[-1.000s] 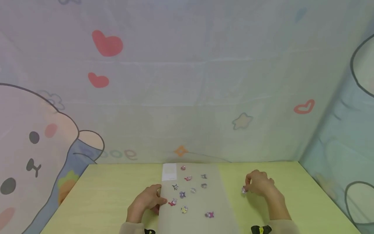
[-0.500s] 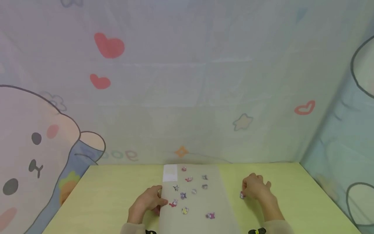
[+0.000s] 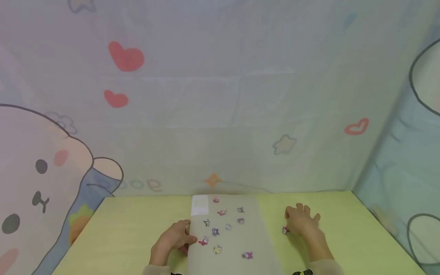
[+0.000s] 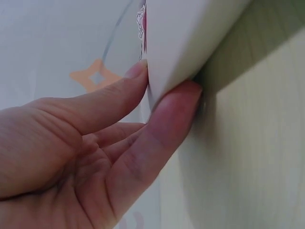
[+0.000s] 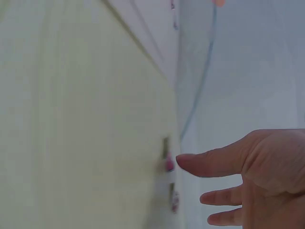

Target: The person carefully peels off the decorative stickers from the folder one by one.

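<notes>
A large pale sheet [image 3: 233, 240] lies on the table, dotted with several small cartoon-character stickers, among them a purple one [image 3: 215, 232], a yellow one [image 3: 217, 249] and a pink-purple one [image 3: 247, 255]. My left hand [image 3: 177, 236] holds its left edge; in the left wrist view the thumb [image 4: 136, 71] presses on top and a finger is tucked beneath the lifted edge. Right of the sheet, my right hand [image 3: 302, 221] hovers by a small pink-and-white figure [image 3: 285, 230] on the table. In the right wrist view its fingers stand apart, with the thumb tip beside a small pink piece [image 5: 169, 162].
A white rectangle [image 3: 200, 205] sits in the sheet's upper left corner. The pale yellow table [image 3: 137, 221] runs back to a cloth backdrop [image 3: 192, 95] printed with hearts and a bear. Another small piece [image 5: 175, 200] shows in the right wrist view.
My right hand shifts slightly left and nearer, and its fingers spread away from the small figure they pinched earlier. The left hand keeps its hold on the sheet's edge.
</notes>
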